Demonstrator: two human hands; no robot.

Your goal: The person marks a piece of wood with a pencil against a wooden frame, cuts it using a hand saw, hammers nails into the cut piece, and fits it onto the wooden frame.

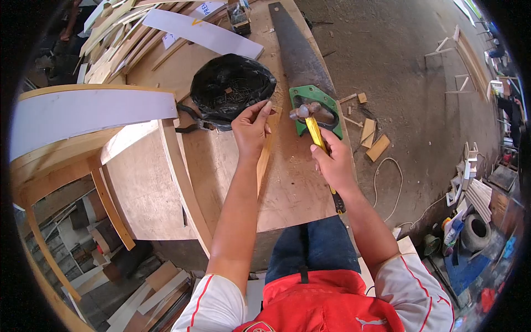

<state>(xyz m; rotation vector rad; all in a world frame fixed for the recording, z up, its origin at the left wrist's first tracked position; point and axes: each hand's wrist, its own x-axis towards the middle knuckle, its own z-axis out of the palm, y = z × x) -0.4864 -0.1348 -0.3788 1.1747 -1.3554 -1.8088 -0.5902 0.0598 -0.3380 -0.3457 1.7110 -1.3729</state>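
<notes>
My right hand (333,163) is wrapped round the yellow handle of a hammer (313,130). The hammer's head is raised over the green handle of a hand saw (301,52), which lies on the wooden worktop. My left hand (253,126) is closed in a pinch at the far end of a narrow wooden strip (266,157); whatever sits between the fingertips is too small to make out. Just beyond that hand, a black plastic bag (232,83) lies open with many nails inside. Black-handled pliers (189,123) lie partly hidden beside the bag.
A wooden frame with a white panel (94,113) stands at the left. Wood strips (119,41) and a white board (204,32) are piled at the back. Offcuts (378,148) and a cable (399,182) lie on the floor beyond the worktop's right edge (349,146).
</notes>
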